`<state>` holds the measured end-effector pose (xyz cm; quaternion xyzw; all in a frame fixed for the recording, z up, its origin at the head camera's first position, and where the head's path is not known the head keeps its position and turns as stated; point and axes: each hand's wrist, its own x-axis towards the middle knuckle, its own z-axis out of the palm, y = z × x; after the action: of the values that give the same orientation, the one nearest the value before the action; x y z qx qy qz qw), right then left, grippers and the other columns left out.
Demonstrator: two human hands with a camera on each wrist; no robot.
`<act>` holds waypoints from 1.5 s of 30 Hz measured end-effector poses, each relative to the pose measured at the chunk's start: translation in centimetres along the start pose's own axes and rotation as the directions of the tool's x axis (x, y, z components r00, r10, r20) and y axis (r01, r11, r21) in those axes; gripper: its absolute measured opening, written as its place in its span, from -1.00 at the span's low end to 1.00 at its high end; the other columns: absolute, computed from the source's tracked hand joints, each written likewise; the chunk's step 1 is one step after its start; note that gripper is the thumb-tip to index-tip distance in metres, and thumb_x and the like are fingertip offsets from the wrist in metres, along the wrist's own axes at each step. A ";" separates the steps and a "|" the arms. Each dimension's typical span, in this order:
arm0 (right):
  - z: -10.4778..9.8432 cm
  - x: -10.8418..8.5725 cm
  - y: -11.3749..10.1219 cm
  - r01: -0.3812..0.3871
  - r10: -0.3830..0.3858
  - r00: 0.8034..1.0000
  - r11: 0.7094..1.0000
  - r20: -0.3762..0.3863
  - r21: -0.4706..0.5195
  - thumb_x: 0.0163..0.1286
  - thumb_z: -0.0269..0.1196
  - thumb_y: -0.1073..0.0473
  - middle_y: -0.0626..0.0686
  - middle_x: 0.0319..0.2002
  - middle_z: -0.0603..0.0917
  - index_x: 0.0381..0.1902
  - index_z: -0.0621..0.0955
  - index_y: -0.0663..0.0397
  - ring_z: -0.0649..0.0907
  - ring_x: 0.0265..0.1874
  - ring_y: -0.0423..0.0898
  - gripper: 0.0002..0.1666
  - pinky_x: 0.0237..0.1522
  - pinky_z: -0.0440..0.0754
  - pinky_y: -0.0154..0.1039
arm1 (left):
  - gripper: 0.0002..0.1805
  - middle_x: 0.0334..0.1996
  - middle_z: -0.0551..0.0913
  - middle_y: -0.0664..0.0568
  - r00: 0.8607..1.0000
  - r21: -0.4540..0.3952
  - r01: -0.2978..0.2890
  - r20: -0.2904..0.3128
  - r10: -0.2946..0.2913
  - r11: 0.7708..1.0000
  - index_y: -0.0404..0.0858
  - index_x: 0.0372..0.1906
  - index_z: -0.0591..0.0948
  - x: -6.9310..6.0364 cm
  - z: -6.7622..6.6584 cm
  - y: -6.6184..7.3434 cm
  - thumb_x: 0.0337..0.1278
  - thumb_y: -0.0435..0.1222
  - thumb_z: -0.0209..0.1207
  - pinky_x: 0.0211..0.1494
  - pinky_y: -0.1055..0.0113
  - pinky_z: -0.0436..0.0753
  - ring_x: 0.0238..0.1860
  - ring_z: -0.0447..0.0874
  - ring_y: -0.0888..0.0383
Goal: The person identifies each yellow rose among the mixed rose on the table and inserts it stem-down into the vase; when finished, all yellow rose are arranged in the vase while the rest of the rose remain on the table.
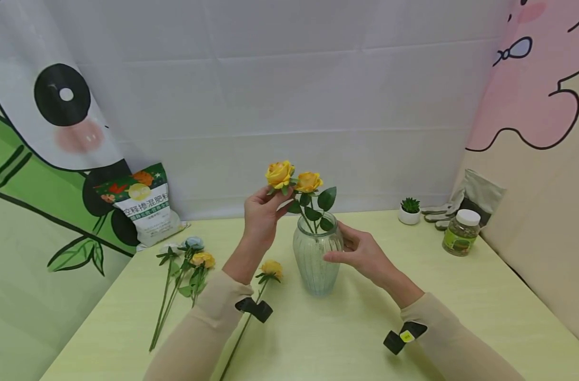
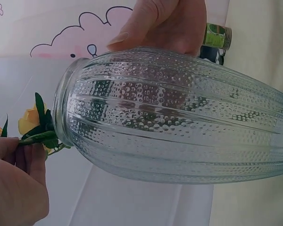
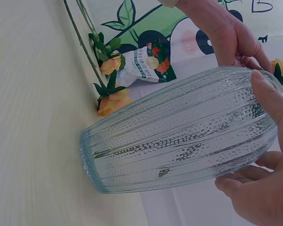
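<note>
A ribbed clear glass vase [image 1: 318, 264] stands upright on the table, two yellow roses with green leaves at its mouth. My left hand [image 1: 262, 217] is above the rim and pinches the green stem of the left yellow rose [image 1: 279, 174] under its bloom. Beside it, the other yellow rose [image 1: 309, 182] has its stem inside the vase. My right hand [image 1: 365, 254] grips the vase's upper right side, thumb in front and fingers behind, as the right wrist view also shows. Whether the left rose's stem reaches into the vase is hard to tell.
A single yellow rose [image 1: 272, 269] lies under my left forearm. Left of it are more artificial flowers [image 1: 202, 259] in yellow and pale blue. A fertilizer bag [image 1: 148, 209] leans at the back left. On the right are a small potted succulent [image 1: 409, 211], gloves [image 1: 475, 196] and a lidded jar [image 1: 461, 233].
</note>
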<state>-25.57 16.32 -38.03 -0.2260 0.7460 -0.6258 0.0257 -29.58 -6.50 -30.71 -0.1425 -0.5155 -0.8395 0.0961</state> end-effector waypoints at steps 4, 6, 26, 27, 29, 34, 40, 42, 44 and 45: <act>0.0 0.0 0.0 0.001 -0.001 1.000 1.000 -0.001 -0.002 0.24 0.49 0.12 0.13 0.50 0.25 0.57 0.14 0.14 0.37 0.40 0.10 0.09 0.30 0.46 -0.07 | -0.61 -0.18 0.76 -0.03 0.999 0.021 -0.007 0.032 0.006 1.000 -0.50 0.19 0.57 -0.1 0.1 -0.2 0.28 -0.52 0.24 0.06 0.15 0.70 -0.14 0.77 0.03; -0.1 0.0 0.0 0.000 0.000 1.000 1.000 -0.001 -0.002 0.24 0.49 0.12 0.13 0.50 0.24 0.57 0.14 0.15 0.37 0.40 0.11 0.09 0.30 0.46 -0.07 | -0.61 -0.17 0.76 -0.02 0.999 0.029 -0.009 0.046 0.007 1.000 -0.50 0.20 0.57 -0.1 0.2 -0.3 0.28 -0.52 0.24 0.05 0.15 0.71 -0.14 0.77 0.04; 0.0 0.0 0.0 -0.007 0.007 1.000 1.000 -0.001 -0.020 0.24 0.49 0.10 0.15 0.50 0.24 0.56 0.13 0.19 0.37 0.41 0.11 0.10 0.31 0.44 -0.05 | -0.63 -0.14 0.71 -0.09 0.997 0.148 0.012 0.076 -0.024 0.989 -0.53 0.13 0.59 -0.5 0.3 -1.5 0.25 -0.51 0.26 0.01 0.17 0.73 -0.24 0.77 0.15; 0.0 0.0 0.0 -0.009 0.009 1.000 1.000 -0.001 -0.020 0.24 0.49 0.10 0.15 0.50 0.24 0.56 0.13 0.19 0.37 0.40 0.11 0.10 0.31 0.45 -0.05 | -0.64 -0.16 0.71 -0.07 0.997 0.152 0.011 0.077 -0.023 0.988 -0.54 0.13 0.60 -0.5 0.3 -1.6 0.25 -0.51 0.26 0.01 0.18 0.72 -0.25 0.76 0.16; 0.0 0.0 0.0 -0.008 0.008 1.000 1.000 0.000 -0.015 0.24 0.49 0.11 0.16 0.50 0.24 0.56 0.13 0.19 0.38 0.40 0.11 0.10 0.30 0.46 -0.06 | -0.65 -0.19 0.72 -0.03 0.997 0.158 0.012 0.077 -0.025 0.987 -0.55 0.12 0.60 -0.6 0.2 -1.6 0.26 -0.52 0.25 0.02 0.19 0.72 -0.25 0.76 0.17; 0.0 -0.1 0.0 0.000 0.000 1.000 1.000 0.004 0.006 0.24 0.48 0.14 0.16 0.49 0.26 0.56 0.14 0.19 0.40 0.38 0.11 0.08 0.28 0.49 -0.09 | -0.69 -0.25 0.73 0.00 0.997 0.202 0.014 0.070 -0.029 0.979 -0.55 0.07 0.62 -0.7 -0.1 -1.8 0.25 -0.50 0.25 0.04 0.22 0.71 -0.24 0.75 0.18; 0.0 -0.1 -0.1 0.001 -0.001 1.000 1.000 0.003 0.003 0.25 0.48 0.14 0.16 0.49 0.26 0.56 0.14 0.20 0.40 0.38 0.11 0.08 0.29 0.48 -0.09 | -0.72 -0.28 0.73 0.02 0.997 0.244 -0.010 0.075 -0.008 0.970 -0.56 0.01 0.64 -0.7 -0.2 -2.0 0.22 -0.49 0.27 0.10 0.21 0.68 -0.22 0.73 0.22; 0.1 -0.1 -0.1 0.000 0.000 1.000 1.000 0.003 0.000 0.25 0.48 0.14 0.16 0.49 0.26 0.56 0.13 0.19 0.40 0.38 0.11 0.08 0.30 0.46 -0.07 | -0.72 -0.28 0.74 0.01 0.997 0.264 -0.011 0.075 -0.009 0.965 -0.55 -0.01 0.66 -0.7 -0.2 -2.1 0.21 -0.48 0.30 0.14 0.20 0.66 -0.18 0.72 0.21; 0.0 -0.1 -0.2 -0.003 0.003 1.000 1.000 0.002 -0.003 0.25 0.48 0.13 0.15 0.50 0.25 0.57 0.13 0.19 0.40 0.38 0.11 0.08 0.31 0.46 -0.05 | -0.71 -0.27 0.75 0.02 0.998 0.287 -0.003 0.067 -0.017 0.958 -0.54 -0.01 0.67 -0.7 -0.2 -2.1 0.19 -0.46 0.32 0.18 0.19 0.63 -0.13 0.70 0.19; 0.0 -0.1 -0.2 -0.005 0.005 1.000 1.000 0.002 -0.004 0.25 0.48 0.13 0.15 0.50 0.25 0.57 0.13 0.18 0.40 0.38 0.11 0.09 0.31 0.46 -0.05 | -0.70 -0.26 0.76 0.02 0.998 0.297 0.004 0.062 -0.024 0.955 -0.52 -0.01 0.68 -0.7 -0.2 -2.2 0.18 -0.45 0.33 0.20 0.19 0.61 -0.09 0.69 0.17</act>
<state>-25.41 16.29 -37.83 -0.2249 0.7478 -0.6241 0.0278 -29.64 -5.70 -32.82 -0.1498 -0.6396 -0.7481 0.0938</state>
